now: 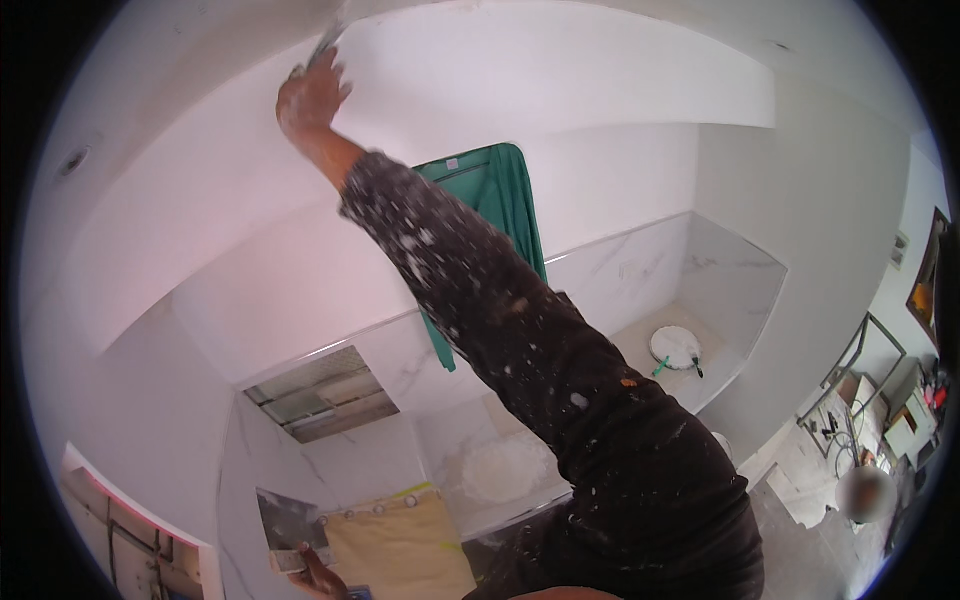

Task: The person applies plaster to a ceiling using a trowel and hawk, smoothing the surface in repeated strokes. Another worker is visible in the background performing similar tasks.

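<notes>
My right arm, in a dark sleeve spattered with white, stretches up and to the left across the view. At its end my right hand (313, 98) is closed around a thin flat tool (328, 42), like a putty knife. The tool is smeared by motion and lies against the top of the white wall, near the ceiling. Low at the left my left hand (320, 574) grips a wide grey plate (288, 522) smeared with white, which looks like a plastering blade. Its handle is mostly hidden, and the picture's lower edge cuts off part of the hand.
A green cloth (515, 190) hangs on the wall behind my arm. A white bucket (676, 346) with green-handled tools stands on the marbled ledge at right. A beige curtain (400, 545) with rings hangs beside my left hand. A wall opening (325, 393) is above it. A person (863, 495) is at far right.
</notes>
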`<state>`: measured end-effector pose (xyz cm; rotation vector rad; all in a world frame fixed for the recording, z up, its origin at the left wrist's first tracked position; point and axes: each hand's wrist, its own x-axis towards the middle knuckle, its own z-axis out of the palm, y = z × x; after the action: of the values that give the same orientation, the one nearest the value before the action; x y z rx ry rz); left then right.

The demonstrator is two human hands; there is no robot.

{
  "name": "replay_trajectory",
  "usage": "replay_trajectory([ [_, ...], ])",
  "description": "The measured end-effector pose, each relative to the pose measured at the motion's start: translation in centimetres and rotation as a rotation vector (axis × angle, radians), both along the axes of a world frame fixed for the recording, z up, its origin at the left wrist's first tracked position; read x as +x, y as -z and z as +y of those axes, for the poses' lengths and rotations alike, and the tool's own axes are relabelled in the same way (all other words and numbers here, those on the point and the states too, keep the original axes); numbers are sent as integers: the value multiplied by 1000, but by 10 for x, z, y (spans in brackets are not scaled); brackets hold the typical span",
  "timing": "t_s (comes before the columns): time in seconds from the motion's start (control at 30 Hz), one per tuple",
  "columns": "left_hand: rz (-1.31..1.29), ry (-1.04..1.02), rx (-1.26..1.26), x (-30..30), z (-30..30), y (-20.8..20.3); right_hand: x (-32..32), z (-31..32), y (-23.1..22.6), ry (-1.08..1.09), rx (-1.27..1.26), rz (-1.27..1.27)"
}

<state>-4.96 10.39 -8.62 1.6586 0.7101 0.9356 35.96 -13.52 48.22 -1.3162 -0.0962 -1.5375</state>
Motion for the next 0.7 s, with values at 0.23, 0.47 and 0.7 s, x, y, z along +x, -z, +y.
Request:
replay_trajectory([
  [0.23,-987,833,-787,53,-120,-133,-104,-70,178,-1680,-823,152],
  [0.47,-849,1050,-868,117,-191,-204,-154,-153,232,-824,-1710,-494],
  [0.7,-780,1023,-968,161,-241,-218,-111,-218,257,-319,-1789,-410],
])
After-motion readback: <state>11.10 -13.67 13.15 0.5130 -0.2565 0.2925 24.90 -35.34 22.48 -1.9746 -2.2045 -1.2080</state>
